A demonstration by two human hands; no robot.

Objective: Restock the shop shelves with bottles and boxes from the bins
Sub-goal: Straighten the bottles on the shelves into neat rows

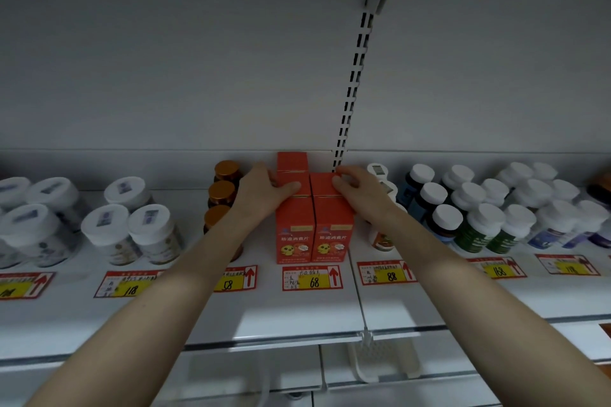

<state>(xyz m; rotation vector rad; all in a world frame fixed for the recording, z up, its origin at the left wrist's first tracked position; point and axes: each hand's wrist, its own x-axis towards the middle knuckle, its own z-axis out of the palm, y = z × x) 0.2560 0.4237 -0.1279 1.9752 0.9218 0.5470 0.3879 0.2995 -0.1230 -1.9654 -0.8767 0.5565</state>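
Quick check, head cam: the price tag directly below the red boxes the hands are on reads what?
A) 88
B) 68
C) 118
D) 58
B: the price tag on the shelf edge right under the red boxes shows a handwritten 68 on its yellow patch.

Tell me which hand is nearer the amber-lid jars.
Left. The left hand holds the left side of the orange boxes, right beside the jars. The right hand holds their far side, with the boxes between it and the jars.
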